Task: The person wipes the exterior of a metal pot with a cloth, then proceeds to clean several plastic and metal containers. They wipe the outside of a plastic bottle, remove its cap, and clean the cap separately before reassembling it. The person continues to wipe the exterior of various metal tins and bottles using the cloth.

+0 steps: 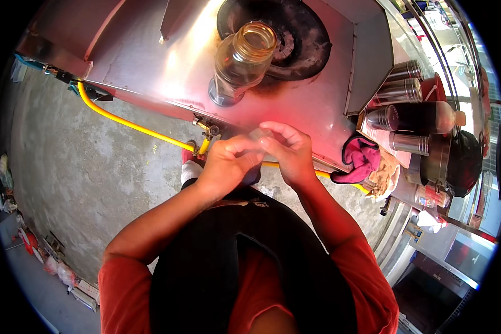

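Observation:
In front of my waist, both hands meet over the near edge of a stainless steel counter [292, 108]. Pinched between them is a small, clear, film-like piece [259, 134], blurred and partly covered by fingers. My left hand [227, 165] grips its left side with thumb and fingers. From the right, my right hand [291, 152] holds it between thumb and fingertips. Just beyond the hands stands a lidless clear glass jar [242, 60] with a threaded mouth. Behind that jar, a round black burner ring [311, 50] is set in the counter.
A yellow gas hose [129, 124] runs below the counter's front to a brass valve [206, 127]. At right, a pink cloth [361, 156] hangs beside a shelf with metal canisters [398, 91] and a bottle of dark liquid [426, 117]. Concrete floor [87, 167] lies at left.

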`<state>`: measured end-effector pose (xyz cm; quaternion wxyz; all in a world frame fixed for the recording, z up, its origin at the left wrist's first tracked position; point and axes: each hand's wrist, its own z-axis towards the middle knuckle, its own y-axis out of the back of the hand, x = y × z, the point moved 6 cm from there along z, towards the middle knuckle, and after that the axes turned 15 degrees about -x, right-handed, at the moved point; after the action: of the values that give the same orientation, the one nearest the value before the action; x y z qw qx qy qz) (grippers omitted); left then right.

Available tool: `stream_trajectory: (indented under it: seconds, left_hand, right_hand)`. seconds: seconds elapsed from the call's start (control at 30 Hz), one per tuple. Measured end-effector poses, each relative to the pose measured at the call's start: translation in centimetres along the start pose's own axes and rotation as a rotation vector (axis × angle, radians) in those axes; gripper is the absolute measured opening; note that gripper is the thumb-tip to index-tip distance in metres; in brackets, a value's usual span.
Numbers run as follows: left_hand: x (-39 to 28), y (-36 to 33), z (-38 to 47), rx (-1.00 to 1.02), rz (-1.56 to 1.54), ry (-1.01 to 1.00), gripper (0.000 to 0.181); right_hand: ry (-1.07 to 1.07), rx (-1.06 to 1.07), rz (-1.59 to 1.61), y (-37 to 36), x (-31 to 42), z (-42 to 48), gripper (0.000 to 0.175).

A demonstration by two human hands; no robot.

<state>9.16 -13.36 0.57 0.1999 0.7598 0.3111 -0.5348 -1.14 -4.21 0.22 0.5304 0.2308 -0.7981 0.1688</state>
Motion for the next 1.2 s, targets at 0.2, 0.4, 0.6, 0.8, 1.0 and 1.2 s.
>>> stream_trajectory:
  seconds: [0.2,0.4,0.6,0.8,1.0,1.2]
  left_hand:
    - [0.8,-0.9,-0.4,0.05,-0.7,0.582,0.015]
    - [-2.7,0.7,0.5,-0.02,0.51,-0.698,0.022]
    - [0.0,-0.4,-1.0,0.111,-0.47,0.693,0.02]
    - [1.2,-0.8,-1.0,0.184,-0.919,0.649,0.023]
    - [-2.4,1.5,0.1,-0.094,0.049,-0.362,0.016]
    - [-1.7,1.0,-0.6,-0.089,-0.055,-0.248,0.014]
  right_hand:
    - [0.062,0.008,-0.052,0.0,0.9,0.9,0.029]
    - [-0.055,-0.051,0.098,-0.4,0.0,0.5,0.029]
    - [0.156,0.119,0.036,-0.6,0.2,-0.2,0.032]
    - [0.282,0.319,0.102,-0.9,2.1,-0.2,0.035]
    - [0.175,0.264,0.109,-1.0,2.9,-0.1,0.03]
    - [0.329,0.297,0.019,-1.4,3.2,-0.8,0.027]
